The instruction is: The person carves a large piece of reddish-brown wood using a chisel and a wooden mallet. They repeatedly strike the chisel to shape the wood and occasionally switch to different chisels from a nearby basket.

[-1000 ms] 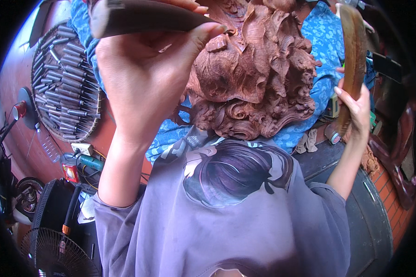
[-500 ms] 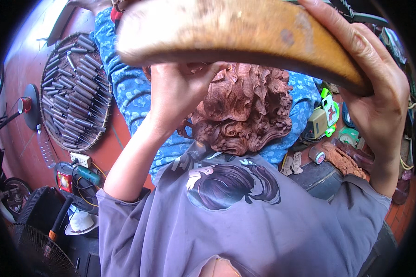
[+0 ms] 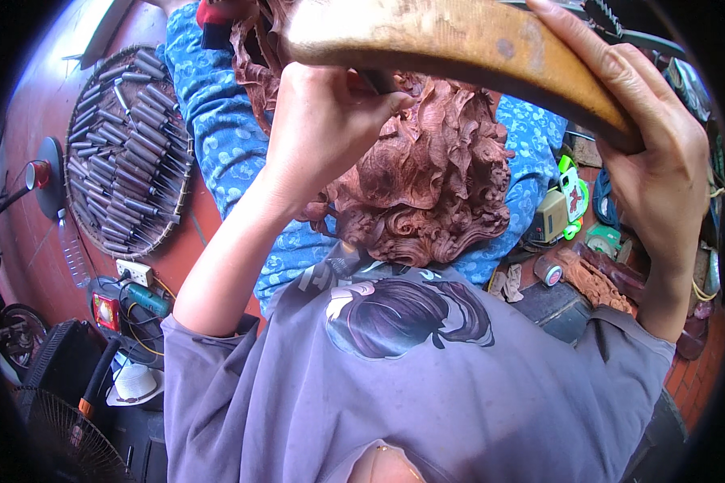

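Since half a second ago the curved wooden mallet [image 3: 459, 48] has swung a little further right across the top of the view, and the left hand [image 3: 326, 121] has slid in beneath it. The right hand [image 3: 660, 169] is clenched around the mallet's end. The left hand is closed on a dark chisel [image 3: 379, 80], its tip against the reddish wood carving [image 3: 435, 185]; carving work looks under way. The carving rests on a blue patterned cloth [image 3: 217, 137]. Further off, a round tray of chisels [image 3: 125, 153] lies on the floor.
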`<state>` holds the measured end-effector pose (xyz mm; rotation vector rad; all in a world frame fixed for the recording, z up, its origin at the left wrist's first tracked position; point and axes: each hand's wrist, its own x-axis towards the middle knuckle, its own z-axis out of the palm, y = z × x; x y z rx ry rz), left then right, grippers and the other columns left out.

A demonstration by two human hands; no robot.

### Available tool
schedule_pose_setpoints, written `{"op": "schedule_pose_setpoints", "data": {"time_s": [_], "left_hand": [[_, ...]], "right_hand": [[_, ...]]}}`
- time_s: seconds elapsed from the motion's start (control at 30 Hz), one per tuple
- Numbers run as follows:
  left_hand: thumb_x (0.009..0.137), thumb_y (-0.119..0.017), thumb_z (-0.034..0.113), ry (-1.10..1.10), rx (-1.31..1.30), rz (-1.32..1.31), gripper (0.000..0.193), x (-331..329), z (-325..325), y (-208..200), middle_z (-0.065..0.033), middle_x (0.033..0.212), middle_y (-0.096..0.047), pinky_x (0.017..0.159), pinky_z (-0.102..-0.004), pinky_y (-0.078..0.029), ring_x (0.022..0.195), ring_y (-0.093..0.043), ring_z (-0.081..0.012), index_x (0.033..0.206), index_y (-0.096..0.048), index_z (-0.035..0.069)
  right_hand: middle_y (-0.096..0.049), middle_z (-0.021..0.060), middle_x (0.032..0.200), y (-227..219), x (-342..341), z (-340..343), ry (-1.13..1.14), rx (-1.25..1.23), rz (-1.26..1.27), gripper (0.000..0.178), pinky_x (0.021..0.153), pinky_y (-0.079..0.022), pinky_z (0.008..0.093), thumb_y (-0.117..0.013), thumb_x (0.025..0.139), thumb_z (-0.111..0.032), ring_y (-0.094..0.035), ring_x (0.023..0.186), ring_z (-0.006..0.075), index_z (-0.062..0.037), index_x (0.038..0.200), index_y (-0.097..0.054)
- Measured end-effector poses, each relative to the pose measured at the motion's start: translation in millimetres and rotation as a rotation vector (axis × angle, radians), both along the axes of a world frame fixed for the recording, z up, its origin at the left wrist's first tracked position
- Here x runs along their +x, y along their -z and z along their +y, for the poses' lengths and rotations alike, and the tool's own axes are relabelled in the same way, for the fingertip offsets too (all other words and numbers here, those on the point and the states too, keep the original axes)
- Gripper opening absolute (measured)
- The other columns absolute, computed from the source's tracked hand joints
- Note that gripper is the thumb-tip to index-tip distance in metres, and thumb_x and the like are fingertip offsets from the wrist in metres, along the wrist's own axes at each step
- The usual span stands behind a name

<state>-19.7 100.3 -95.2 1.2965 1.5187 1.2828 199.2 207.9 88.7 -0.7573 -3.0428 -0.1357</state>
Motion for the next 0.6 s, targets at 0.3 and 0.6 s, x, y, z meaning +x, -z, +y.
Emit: {"op": "schedule_pose_setpoints", "data": {"time_s": [0.3,0.6], "left_hand": [[0.08,-0.073,-0.006,-0.276,0.217,-0.451,0.031,-1.5,-36.3,7.8,-0.015,0.096,-0.067,0.082,-0.0272,-0.057,0.089,-0.068,-0.0183,0.104,-0.055,-0.005],[0.079,-0.072,-0.008,-0.291,0.205,-0.423,0.03,18.8,-54.6,34.6,-0.0163,0.103,-0.065,0.088,-0.0282,-0.055,0.097,-0.067,-0.0192,0.103,-0.055,-0.005]], "right_hand": [[-0.063,0.0165,0.119,30.7,8.2,3.6,0.103,-0.243,0.205,0.061,0.095,-0.045,0.0315,-0.068,0.068,0.011,-0.061,0.111,0.0287,-0.0031,0.126,-0.06],[-0.062,0.0159,0.116,46.6,15.6,-1.5,0.144,-0.334,0.188,0.062,0.092,-0.045,0.0313,-0.068,0.066,0.012,-0.061,0.107,0.0278,-0.0032,0.126,-0.06]]}}
